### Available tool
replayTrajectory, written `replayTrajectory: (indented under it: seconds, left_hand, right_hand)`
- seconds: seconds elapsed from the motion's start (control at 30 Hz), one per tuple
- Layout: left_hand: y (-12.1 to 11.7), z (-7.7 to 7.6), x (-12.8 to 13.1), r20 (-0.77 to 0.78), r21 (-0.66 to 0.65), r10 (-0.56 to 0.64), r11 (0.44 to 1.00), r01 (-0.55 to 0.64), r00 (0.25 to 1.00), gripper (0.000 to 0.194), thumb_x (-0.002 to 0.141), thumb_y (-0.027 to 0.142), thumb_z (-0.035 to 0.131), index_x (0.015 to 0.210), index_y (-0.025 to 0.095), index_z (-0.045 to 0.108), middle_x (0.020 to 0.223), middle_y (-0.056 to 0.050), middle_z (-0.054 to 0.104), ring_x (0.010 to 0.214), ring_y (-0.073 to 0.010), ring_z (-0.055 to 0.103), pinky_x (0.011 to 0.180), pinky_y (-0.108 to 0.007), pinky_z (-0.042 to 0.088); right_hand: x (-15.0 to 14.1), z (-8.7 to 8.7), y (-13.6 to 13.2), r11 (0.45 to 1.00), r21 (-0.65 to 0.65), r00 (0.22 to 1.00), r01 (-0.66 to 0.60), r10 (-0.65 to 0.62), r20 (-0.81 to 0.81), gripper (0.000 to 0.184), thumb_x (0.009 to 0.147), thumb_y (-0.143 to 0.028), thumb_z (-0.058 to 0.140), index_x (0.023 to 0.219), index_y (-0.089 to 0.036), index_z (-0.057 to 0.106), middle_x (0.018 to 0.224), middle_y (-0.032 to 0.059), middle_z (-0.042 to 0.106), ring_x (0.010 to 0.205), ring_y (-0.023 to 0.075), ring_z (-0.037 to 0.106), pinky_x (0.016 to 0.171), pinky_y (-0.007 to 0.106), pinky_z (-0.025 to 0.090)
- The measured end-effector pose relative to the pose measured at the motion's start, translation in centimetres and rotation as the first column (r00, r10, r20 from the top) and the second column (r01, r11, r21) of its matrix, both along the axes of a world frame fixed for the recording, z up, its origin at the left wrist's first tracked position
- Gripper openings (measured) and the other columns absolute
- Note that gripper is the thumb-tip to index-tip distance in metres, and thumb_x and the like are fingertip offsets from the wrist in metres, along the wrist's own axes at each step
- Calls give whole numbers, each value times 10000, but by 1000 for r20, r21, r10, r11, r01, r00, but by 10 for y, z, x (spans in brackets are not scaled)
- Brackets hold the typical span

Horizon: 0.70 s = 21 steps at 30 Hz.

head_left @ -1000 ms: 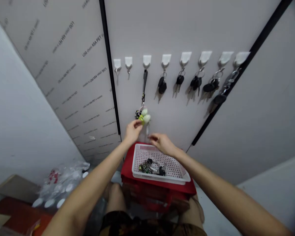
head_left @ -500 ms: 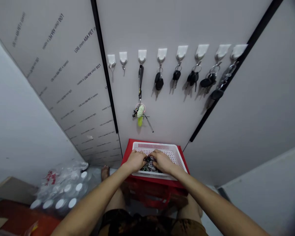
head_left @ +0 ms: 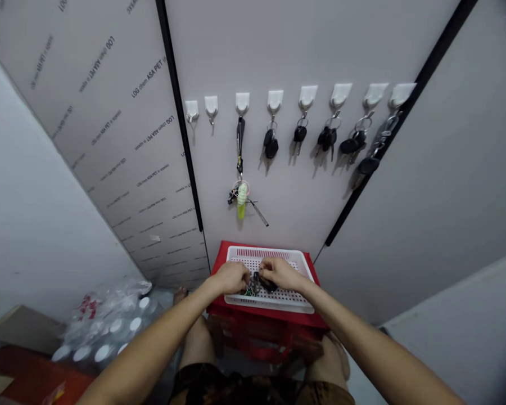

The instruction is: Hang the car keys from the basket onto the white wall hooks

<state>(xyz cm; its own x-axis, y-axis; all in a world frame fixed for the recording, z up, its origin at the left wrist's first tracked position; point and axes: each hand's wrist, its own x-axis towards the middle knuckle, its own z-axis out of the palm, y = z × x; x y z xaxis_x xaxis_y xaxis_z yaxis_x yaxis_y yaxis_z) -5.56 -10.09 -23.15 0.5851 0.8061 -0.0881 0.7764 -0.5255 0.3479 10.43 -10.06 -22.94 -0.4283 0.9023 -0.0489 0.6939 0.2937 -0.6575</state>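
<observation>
Low in the middle, a white plastic basket (head_left: 293, 306) with a slotted wall and holed bottom holds a cluster of keys (head_left: 253, 287) with metal rings and a bit of green. My left hand (head_left: 233, 277) reaches in from the left, its fingers closed at the cluster's left edge. From the right, my right hand (head_left: 280, 272) pinches at black-headed keys (head_left: 268, 284). The fingers partly hide what each hand grips. Above, white adhesive hooks (head_left: 275, 100) run in a row on the grey panel, several bearing keys, such as the black key bunch (head_left: 271, 147).
The basket rests on a red surface (head_left: 219, 264) in front of my knees. A lanyard with a pale green charm (head_left: 242, 194) hangs from the third hook; the two leftmost hooks (head_left: 211, 107) bear no keys. Plastic-wrapped bottles (head_left: 105, 343) stand on the floor at left.
My hands have drawn slightly apart over the keys, and their fingers are more closed. The keys look more bunched, with more of the basket's bottom showing. The view has shifted a little.
</observation>
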Motion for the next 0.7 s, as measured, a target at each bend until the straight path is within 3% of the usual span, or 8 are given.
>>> replayTrajectory:
  seconds: [0.07,0.13,0.23,0.3,0.37,0.47,0.57,0.7]
  left_hand:
    - [3,0,0,172,-44,77,997,-71,982,222,544,110,424,706,166,565,731,-33,567,703,-153,491,634,-253,371]
    - [4,1,3,396,-153,140,984,-85,907,267,548,106,430,785,151,544,738,-24,564,683,-135,489,623,-237,374]
    - [3,6,12,670,-370,219,927,64,709,284,554,122,469,832,125,527,743,-18,565,683,-122,489,639,-229,375]
    - [1,10,16,769,-449,293,880,155,568,260,555,133,493,812,115,535,735,-15,568,691,-116,490,663,-230,368]
    - [0,14,16,809,-491,375,854,172,452,244,554,146,512,794,112,542,717,-12,570,675,-106,492,669,-226,362]
    - [-1,18,11,798,-562,498,819,119,340,231,529,156,546,756,112,548,683,-7,565,604,-84,487,612,-211,362]
    - [-4,21,6,766,-620,581,781,79,275,229,505,163,569,727,112,549,661,-8,558,547,-69,471,547,-198,355]
    - [-9,25,5,768,-620,596,784,38,233,227,512,210,574,714,107,561,647,-9,553,533,-63,453,514,-187,336]
  right_hand:
    - [3,8,3,998,-57,977,18,-30,-213,117,609,-210,426,591,-124,503,509,-27,477,478,60,403,482,177,320]
    - [4,18,5,991,-124,925,41,-85,-371,113,597,-235,457,590,-126,485,510,-35,475,477,59,415,501,189,341]
    - [0,35,6,975,-203,831,92,-187,-524,139,580,-269,488,587,-133,462,482,-49,468,449,56,429,487,198,355]
    - [-4,45,6,968,-216,769,128,-234,-595,162,562,-288,510,574,-138,449,468,-54,472,434,55,438,478,201,364]
    - [-6,52,7,962,-214,712,167,-268,-649,184,541,-299,534,558,-142,440,459,-57,479,429,54,445,472,203,374]
    - [-7,55,9,947,-227,636,228,-321,-702,211,523,-319,554,557,-143,441,463,-53,491,444,60,466,471,206,392]
    - [-7,52,10,933,-263,579,247,-360,-732,230,515,-332,565,569,-145,443,479,-47,507,454,64,483,472,210,408]
    - [-11,49,6,934,-302,502,191,-357,-787,238,516,-326,577,572,-151,425,530,-40,533,486,63,502,494,205,422]
